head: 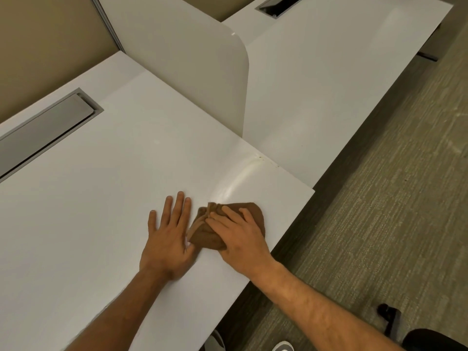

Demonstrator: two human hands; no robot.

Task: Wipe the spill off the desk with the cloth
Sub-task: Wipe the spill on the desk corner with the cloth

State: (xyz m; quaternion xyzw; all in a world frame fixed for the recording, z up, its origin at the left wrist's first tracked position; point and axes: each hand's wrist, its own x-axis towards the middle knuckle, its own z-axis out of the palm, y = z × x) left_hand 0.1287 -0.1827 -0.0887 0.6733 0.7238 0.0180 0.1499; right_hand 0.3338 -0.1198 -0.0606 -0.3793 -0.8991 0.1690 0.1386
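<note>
Cloth: the crumpled brown fabric cloth (229, 225) lies on the glossy white worktop (101, 198), near its front-right corner and under the right hand (239, 236).
Right fingers: spread and pressed flat on the cloth, pinning rather than gripping it.
Left hand: the left hand (168, 236) rests palm-down on bare worktop just beside the cloth, fingers extended, holding nothing.
Spill: a pale wet streak (243, 173) curves away from the cloth, ahead of the right fingers, towards the white curved divider panel (202, 72).
Key relation: the streak's long axis runs forward and slightly right; the right hand is nearer.
Room: open surface lies forward and left; the worktop edge and grey carpet (379, 198) are close on the right.
</note>
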